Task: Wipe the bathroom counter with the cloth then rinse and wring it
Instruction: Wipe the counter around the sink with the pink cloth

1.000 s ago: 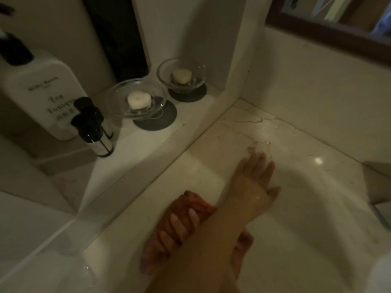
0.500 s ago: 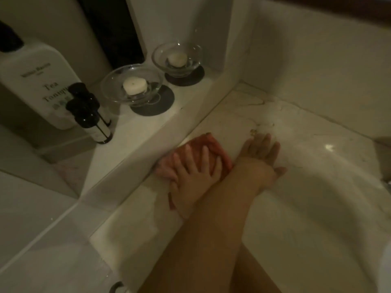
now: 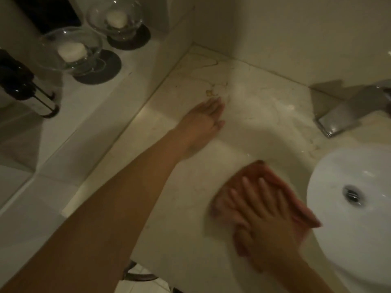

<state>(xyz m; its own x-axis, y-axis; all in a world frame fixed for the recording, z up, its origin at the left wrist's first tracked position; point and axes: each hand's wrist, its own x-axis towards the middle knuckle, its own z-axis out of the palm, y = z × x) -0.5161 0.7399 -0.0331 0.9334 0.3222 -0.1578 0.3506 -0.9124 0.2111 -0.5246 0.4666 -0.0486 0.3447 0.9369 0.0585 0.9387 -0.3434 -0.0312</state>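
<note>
An orange cloth (image 3: 264,174) lies flat on the pale marble counter (image 3: 184,191), just left of the sink basin. My right hand (image 3: 260,210) presses down on the cloth with fingers spread; the hand and cloth are motion-blurred. My left hand (image 3: 203,121) rests flat and empty on the counter farther back, its arm running in from the lower left. A small brownish mark (image 3: 209,93) sits on the marble just beyond my left fingertips.
A white round basin (image 3: 338,218) with a metal drain (image 3: 352,194) is at the right, with a chrome faucet (image 3: 347,111) behind it. On a raised ledge (image 3: 95,106) at the left stand two glass bowls (image 3: 72,51) (image 3: 115,20) and dark bottles (image 3: 25,85).
My right hand has swept the cloth from the ledge side, under my left arm, rightward to beside the basin. My left hand stays flat on the counter. The arms are uncrossed.
</note>
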